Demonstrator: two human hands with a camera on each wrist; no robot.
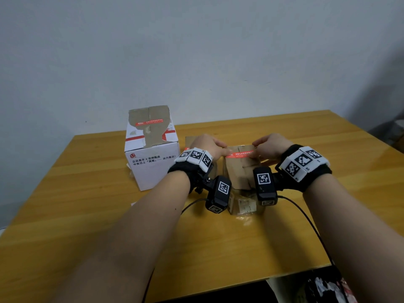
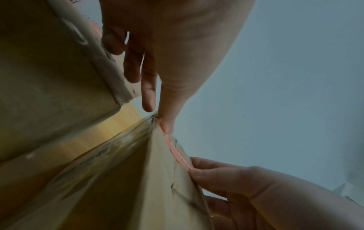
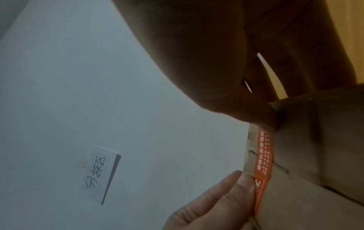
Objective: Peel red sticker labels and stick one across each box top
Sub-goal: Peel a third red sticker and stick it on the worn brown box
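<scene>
Both hands work the brown box (image 1: pixel 239 169) top. The left hand (image 1: pixel 208 145) pinches one end of the red sticker label (image 1: pixel 239 153), the right hand (image 1: pixel 270 145) pinches the other; the label lies stretched between the two grips across the box top. Beyond the left grip, a white box (image 1: pixel 153 162) stands on the tabletop (image 1: pixel 87 204).
</scene>
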